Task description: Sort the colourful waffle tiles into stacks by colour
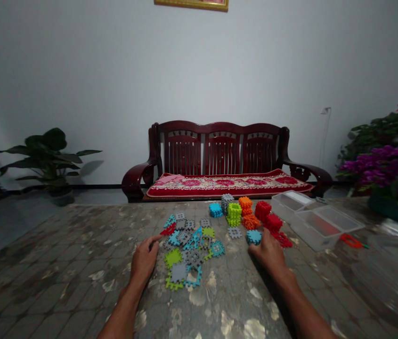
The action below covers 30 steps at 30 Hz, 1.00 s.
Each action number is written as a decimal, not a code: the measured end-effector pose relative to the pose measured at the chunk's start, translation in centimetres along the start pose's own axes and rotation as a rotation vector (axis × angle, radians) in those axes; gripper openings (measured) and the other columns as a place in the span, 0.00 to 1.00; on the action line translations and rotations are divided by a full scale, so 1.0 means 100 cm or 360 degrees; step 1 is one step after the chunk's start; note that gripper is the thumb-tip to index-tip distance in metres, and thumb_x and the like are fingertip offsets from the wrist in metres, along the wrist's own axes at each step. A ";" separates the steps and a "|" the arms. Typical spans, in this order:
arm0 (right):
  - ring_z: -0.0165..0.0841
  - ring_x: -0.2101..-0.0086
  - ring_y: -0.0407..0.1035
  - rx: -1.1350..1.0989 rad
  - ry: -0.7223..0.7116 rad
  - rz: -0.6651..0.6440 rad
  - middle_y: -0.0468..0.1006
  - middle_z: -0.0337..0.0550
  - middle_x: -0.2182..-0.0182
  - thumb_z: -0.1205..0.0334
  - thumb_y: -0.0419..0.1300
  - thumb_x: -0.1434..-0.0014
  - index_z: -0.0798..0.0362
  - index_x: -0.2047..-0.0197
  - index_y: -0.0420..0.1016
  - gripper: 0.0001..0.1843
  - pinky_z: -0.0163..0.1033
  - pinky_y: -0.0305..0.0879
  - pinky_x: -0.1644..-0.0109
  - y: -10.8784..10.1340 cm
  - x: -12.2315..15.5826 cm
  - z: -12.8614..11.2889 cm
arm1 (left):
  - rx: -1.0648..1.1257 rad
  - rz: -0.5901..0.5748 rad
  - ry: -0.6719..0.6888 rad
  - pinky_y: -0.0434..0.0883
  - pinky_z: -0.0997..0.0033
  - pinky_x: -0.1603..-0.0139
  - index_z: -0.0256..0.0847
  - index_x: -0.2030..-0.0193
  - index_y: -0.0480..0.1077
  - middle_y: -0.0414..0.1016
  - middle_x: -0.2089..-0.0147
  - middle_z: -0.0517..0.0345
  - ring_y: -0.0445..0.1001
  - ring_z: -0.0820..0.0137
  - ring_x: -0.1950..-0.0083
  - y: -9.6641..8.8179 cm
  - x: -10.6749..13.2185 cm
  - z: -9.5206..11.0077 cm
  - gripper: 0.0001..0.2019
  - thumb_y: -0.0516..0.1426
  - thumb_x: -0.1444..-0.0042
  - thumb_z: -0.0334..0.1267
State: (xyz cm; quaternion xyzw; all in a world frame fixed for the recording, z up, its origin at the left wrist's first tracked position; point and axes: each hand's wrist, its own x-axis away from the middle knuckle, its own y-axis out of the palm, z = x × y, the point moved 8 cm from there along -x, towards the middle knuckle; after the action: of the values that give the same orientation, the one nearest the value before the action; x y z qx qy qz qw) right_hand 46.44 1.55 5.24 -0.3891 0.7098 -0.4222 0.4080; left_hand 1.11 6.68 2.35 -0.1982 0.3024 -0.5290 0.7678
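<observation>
A loose pile of flat toothed plastic tiles (191,247) in blue, grey, green and red lies on the patterned table (78,273). My left hand (144,259) rests at the pile's left edge, fingers curled, index finger pointing at a red tile (168,230). My right hand (268,252) lies to the right of the pile, its fingers closed on a blue tile stack (254,237). Behind stand sorted stacks: blue (215,210), grey (226,201), green (234,214), orange (247,212) and red (267,215).
Two clear plastic boxes (320,226) stand at the right, with a red-handled tool (352,241) beside them. A glass bowl (393,278) sits at the far right. Beyond the table are a wooden bench (220,160), a leafy plant (48,157) and purple flowers (393,169).
</observation>
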 end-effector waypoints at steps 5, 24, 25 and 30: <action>0.45 0.53 0.73 -0.0231 -0.0141 -0.0032 0.80 0.56 0.52 0.63 0.60 0.46 0.57 0.43 0.69 0.27 0.40 0.63 0.52 0.004 0.004 -0.043 | -0.0016 -0.0001 0.0005 0.73 0.61 0.44 0.44 0.54 0.80 0.84 0.51 0.53 0.80 0.59 0.48 0.000 0.000 0.001 0.19 0.50 0.44 0.43; 0.45 0.50 0.72 -0.0112 -0.0313 -0.0248 0.79 0.60 0.51 0.67 0.59 0.43 0.62 0.48 0.70 0.19 0.40 0.60 0.47 0.041 -0.022 -0.133 | -0.0004 -0.0025 0.0011 0.73 0.60 0.42 0.42 0.55 0.81 0.85 0.51 0.53 0.80 0.59 0.48 -0.001 0.001 0.007 0.18 0.51 0.44 0.40; 0.44 0.50 0.71 -0.0121 -0.0334 -0.0241 0.79 0.59 0.51 0.66 0.59 0.42 0.61 0.47 0.70 0.19 0.40 0.60 0.46 0.040 -0.020 -0.133 | 0.0003 -0.0029 0.0014 0.73 0.60 0.42 0.43 0.55 0.80 0.84 0.51 0.53 0.79 0.59 0.47 -0.001 0.001 0.007 0.18 0.51 0.44 0.40; 0.44 0.47 0.67 -0.0086 -0.0472 -0.0154 0.77 0.56 0.49 0.65 0.57 0.38 0.58 0.45 0.71 0.18 0.41 0.58 0.43 0.023 -0.002 -0.131 | 0.0013 -0.0040 0.0019 0.72 0.60 0.41 0.43 0.55 0.80 0.84 0.51 0.53 0.79 0.59 0.47 -0.001 0.001 0.007 0.19 0.51 0.44 0.41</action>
State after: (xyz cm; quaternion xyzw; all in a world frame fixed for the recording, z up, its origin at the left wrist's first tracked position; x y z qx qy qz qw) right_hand 34.19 6.24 7.21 -0.4917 0.6333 -0.3600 0.4770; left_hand 1.55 6.58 2.95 -0.1958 0.3023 -0.5409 0.7601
